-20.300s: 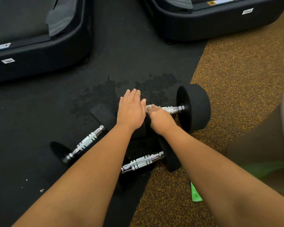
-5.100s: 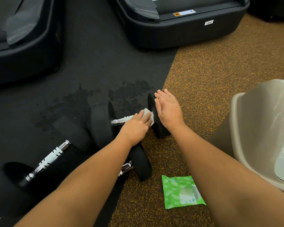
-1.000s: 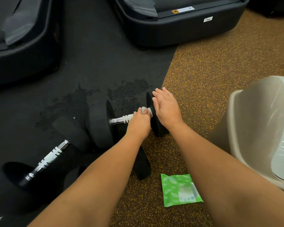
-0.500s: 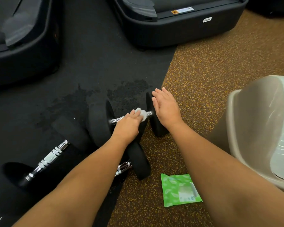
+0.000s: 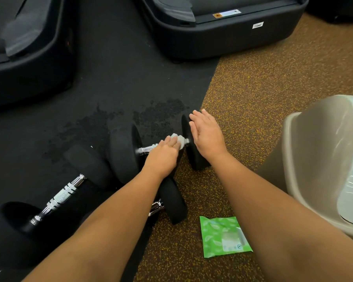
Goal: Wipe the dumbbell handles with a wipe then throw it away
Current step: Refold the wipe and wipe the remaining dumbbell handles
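Observation:
A black dumbbell (image 5: 122, 153) with a chrome handle (image 5: 146, 149) lies on the floor at the centre. My left hand (image 5: 163, 155) holds a crumpled white wipe (image 5: 178, 139) wrapped round the right end of that handle. My right hand (image 5: 207, 133) rests with straight fingers on the dumbbell's right weight (image 5: 196, 157). A second dumbbell (image 5: 57, 200) with a ribbed chrome handle lies at the lower left. A third dumbbell (image 5: 173, 202) lies under my left forearm, mostly hidden.
A green wipes packet (image 5: 222, 236) lies on the speckled brown floor near my right forearm. A beige bin (image 5: 314, 155) with a white liner stands at the right. Two black treadmill bases (image 5: 222, 39) sit at the back. A damp patch marks the black mat.
Over the last second my left hand slid the wipe left along the handle, then back a little toward the right weight. My right hand has stayed on that weight.

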